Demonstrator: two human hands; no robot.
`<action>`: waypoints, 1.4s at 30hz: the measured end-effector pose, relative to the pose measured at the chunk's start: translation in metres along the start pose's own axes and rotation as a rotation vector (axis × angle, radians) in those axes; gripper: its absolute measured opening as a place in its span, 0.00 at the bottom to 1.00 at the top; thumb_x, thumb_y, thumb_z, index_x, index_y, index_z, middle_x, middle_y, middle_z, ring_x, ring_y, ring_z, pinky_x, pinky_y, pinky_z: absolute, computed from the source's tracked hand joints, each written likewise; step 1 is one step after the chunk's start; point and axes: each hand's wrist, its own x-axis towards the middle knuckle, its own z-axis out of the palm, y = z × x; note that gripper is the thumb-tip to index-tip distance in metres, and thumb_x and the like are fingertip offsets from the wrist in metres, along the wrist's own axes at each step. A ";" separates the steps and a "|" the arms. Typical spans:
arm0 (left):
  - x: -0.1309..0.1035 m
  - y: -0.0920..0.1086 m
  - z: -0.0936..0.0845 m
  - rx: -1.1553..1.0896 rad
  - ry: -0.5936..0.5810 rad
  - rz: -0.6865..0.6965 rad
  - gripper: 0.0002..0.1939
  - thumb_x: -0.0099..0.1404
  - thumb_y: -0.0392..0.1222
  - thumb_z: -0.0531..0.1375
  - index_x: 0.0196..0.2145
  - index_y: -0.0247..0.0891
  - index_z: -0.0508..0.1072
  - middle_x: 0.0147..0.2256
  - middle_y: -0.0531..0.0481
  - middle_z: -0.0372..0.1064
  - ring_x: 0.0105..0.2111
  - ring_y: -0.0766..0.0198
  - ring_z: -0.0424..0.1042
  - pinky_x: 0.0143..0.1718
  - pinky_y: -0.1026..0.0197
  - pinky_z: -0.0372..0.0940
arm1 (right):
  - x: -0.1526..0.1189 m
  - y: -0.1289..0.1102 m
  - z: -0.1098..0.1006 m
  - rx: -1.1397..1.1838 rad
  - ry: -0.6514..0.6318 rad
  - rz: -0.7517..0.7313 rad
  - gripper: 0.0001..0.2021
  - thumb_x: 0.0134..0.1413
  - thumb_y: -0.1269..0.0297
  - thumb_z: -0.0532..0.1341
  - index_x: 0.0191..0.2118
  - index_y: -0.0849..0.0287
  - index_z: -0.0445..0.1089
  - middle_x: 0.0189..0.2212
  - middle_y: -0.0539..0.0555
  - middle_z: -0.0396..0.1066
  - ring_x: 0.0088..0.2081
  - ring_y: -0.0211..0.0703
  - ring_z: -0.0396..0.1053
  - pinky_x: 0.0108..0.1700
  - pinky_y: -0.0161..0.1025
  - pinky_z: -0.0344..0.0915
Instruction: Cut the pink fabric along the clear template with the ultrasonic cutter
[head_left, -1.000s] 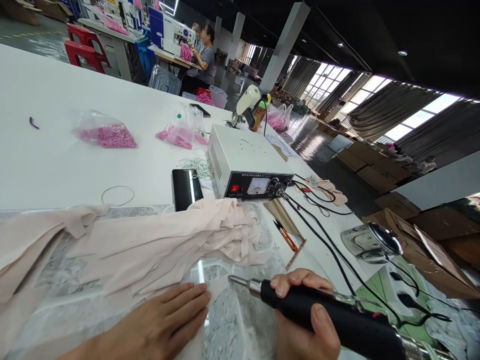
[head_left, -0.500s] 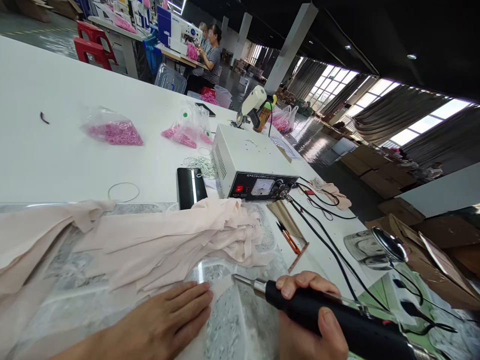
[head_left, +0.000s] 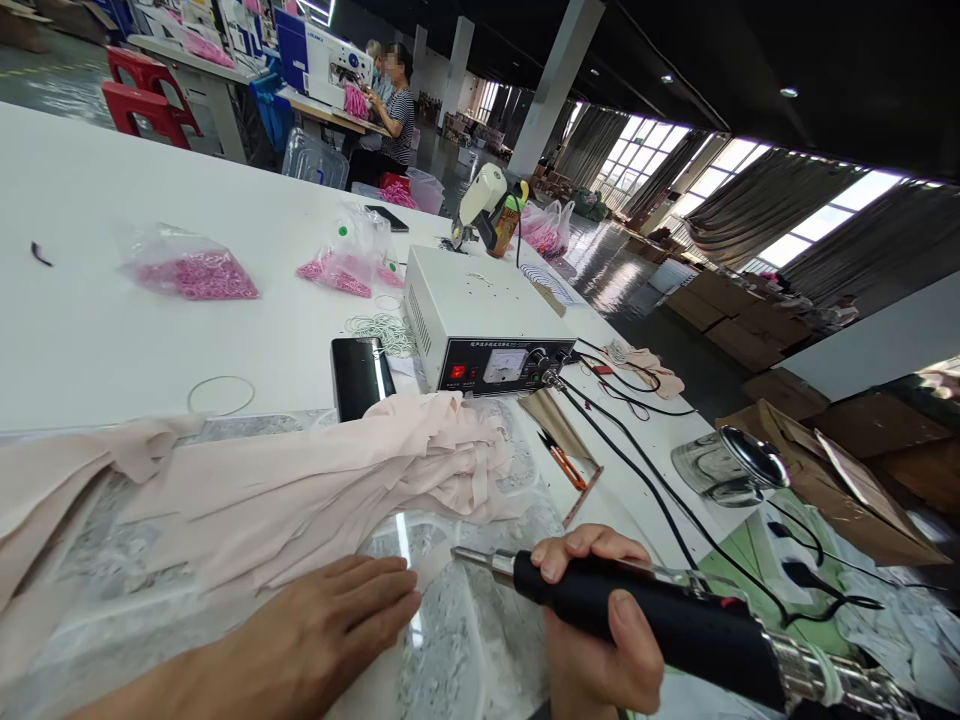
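My left hand point(head_left: 330, 625) lies flat, palm down, on a pale pink fabric strip over the marbled sheet point(head_left: 442, 650), its fingers stretched and pointing right. Wrapped round a black handheld tool point(head_left: 667, 625) is my right hand point(head_left: 600, 630). The tool's metal tip points left and rests at the end of the strip, just right of my left fingertips. Behind both hands lies a pile of pale pink fabric strips point(head_left: 322, 490), with more fabric point(head_left: 52, 490) at the left. A cable runs from the white control box point(head_left: 487, 310), whose red switch is lit.
Beyond the fabric are a phone point(head_left: 360, 375), green cords point(head_left: 386, 333) and bags of pink pieces point(head_left: 199, 270). Orange snips point(head_left: 566, 465), black cables and a glass jar point(head_left: 724, 468) stand or lie to the right. A person point(head_left: 394, 115) sits at a sewing machine in the background.
The whole view has shifted slightly, so the scene sits further left. My left hand stays on the strip and my right hand still holds the tool with its tip at the strip's end.
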 end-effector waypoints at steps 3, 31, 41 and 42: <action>0.012 -0.004 0.002 -0.015 -0.048 0.004 0.23 0.72 0.24 0.47 0.58 0.36 0.69 0.52 0.45 0.76 0.51 0.60 0.75 0.53 0.61 0.69 | -0.001 0.000 0.000 0.015 0.003 0.015 0.09 0.52 0.60 0.60 0.37 0.57 0.73 0.30 0.49 0.69 0.23 0.38 0.71 0.30 0.43 0.71; 0.008 -0.016 0.026 0.069 -0.166 0.070 0.32 0.61 0.22 0.53 0.64 0.29 0.61 0.62 0.39 0.66 0.63 0.50 0.64 0.63 0.51 0.60 | 0.002 -0.003 0.000 0.013 -0.032 -0.001 0.09 0.53 0.59 0.60 0.37 0.57 0.72 0.28 0.49 0.68 0.22 0.38 0.70 0.27 0.41 0.71; 0.009 -0.014 0.027 0.085 -0.169 0.071 0.29 0.63 0.23 0.53 0.62 0.26 0.64 0.61 0.37 0.67 0.62 0.48 0.65 0.60 0.50 0.64 | 0.002 0.000 0.010 -0.055 0.050 -0.035 0.09 0.50 0.59 0.57 0.34 0.56 0.71 0.26 0.48 0.65 0.20 0.38 0.66 0.25 0.43 0.66; 0.009 -0.014 0.027 0.074 -0.158 0.069 0.29 0.63 0.23 0.53 0.62 0.27 0.63 0.61 0.37 0.67 0.62 0.48 0.65 0.60 0.50 0.63 | 0.002 0.000 0.010 -0.057 0.049 -0.034 0.09 0.50 0.59 0.57 0.34 0.56 0.71 0.26 0.48 0.65 0.20 0.38 0.66 0.25 0.43 0.66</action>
